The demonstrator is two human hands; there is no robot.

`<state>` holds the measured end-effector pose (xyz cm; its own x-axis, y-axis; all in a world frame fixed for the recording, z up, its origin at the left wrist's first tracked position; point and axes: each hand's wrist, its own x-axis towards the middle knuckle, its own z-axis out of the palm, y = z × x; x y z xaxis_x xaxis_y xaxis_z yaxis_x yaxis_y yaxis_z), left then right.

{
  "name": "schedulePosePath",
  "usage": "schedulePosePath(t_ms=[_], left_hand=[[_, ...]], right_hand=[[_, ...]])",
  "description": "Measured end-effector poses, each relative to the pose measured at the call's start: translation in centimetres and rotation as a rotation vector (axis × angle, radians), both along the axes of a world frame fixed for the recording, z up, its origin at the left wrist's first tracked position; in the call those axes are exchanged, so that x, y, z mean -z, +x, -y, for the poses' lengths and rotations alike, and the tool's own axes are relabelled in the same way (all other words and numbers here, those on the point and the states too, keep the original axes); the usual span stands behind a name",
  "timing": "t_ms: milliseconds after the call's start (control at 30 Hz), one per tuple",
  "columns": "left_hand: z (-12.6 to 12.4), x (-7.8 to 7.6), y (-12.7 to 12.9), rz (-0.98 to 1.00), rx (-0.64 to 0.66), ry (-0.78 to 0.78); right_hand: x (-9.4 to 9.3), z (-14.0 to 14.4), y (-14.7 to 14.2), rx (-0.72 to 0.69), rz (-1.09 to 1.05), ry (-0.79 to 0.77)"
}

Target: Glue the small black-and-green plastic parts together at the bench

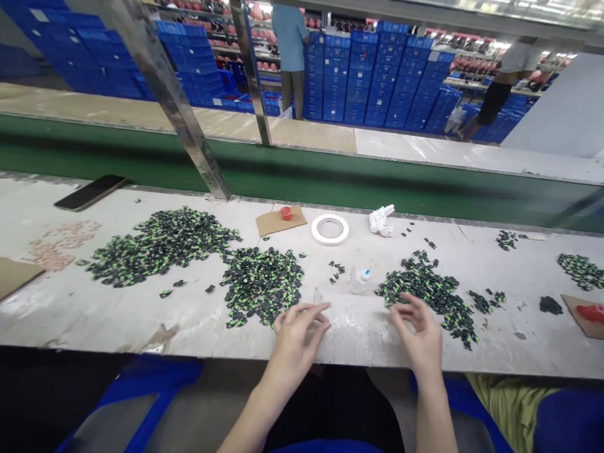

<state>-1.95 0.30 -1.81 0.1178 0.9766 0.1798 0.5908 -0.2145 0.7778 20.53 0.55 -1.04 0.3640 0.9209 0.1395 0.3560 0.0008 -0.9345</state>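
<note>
1. The left hand (297, 331) is seen at lower centre of the frame, fingers loosely spread, gripping nothing, beside a heap of small black-and-green plastic parts (262, 282).
2. The right hand (421, 331) is held open, empty, touching a second heap of the same parts (427, 291).
3. A small clear glue bottle (358, 279) lies between the heaps on the grey worktop (110, 315).

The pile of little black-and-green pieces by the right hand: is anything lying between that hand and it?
Nothing visible does. The right hand hovers at the near edge of the pile, fingertips right beside the pieces, only bare table around.
</note>
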Motion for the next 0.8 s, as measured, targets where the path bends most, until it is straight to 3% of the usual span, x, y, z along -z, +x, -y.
schedulePosePath(t_ms=[67,100,300,533,700,800], left_hand=[[-0.5,0.4,-1.5,-0.041,-0.105,0.028],[-0.8,0.6,-2.2,-0.066,-0.14,0.046],[-2.3,0.9,-5.1,-0.194,-0.217,0.175],[-3.3,0.6,-4.4,-0.233,-0.331,0.27],[-3.6,0.9,-3.2,-0.31,-0.284,0.264],[-4.0,0.8,-2.7,-0.379,-0.161,0.204]], right_hand=[[0.0,-0.7,0.9,0.182,0.143,0.015],[0.1,-1.2,0.9,0.209,0.208,0.012],[2.1,-4.2,-2.4,0.025,0.415,0.037],[3.1,-5.6,-4.8,0.012,0.322,0.001],[2.6,-5.2,-5.1,0.017,0.219,-0.023],[2.0,-4.9,-5.4,-0.022,0.142,-0.035]])
